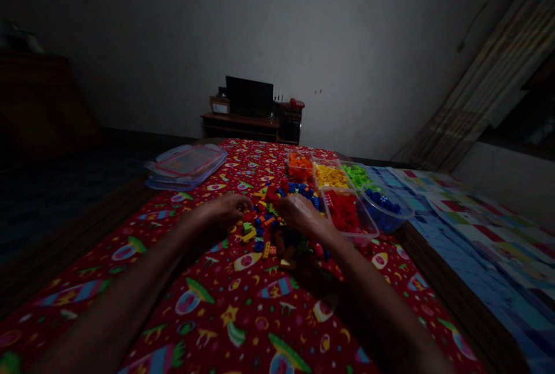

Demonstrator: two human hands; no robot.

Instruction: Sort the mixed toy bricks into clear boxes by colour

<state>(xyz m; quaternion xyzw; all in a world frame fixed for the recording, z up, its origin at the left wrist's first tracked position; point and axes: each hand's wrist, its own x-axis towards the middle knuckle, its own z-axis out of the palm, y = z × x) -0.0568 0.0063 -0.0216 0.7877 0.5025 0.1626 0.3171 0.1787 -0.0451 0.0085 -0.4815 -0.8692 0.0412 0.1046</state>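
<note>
A heap of small mixed-colour plastic bricks (271, 221) lies on a red patterned cloth (243, 304). My left hand (228, 208) rests palm down at the heap's left edge, fingers curled onto the bricks. My right hand (299, 212) lies on the heap's right side, fingers bent over the bricks. Whether either hand holds a brick is hidden by the fingers and the dim light. Just right of my right hand stands a clear tub of red bricks (347, 215).
Behind it are tubs of orange bricks (300, 166), yellow bricks (330, 176), green bricks (358, 175) and a round tub of blue bricks (384, 203). Stacked clear lids (186, 165) lie at the back left. A blue patterned mat (477, 235) covers the floor to the right.
</note>
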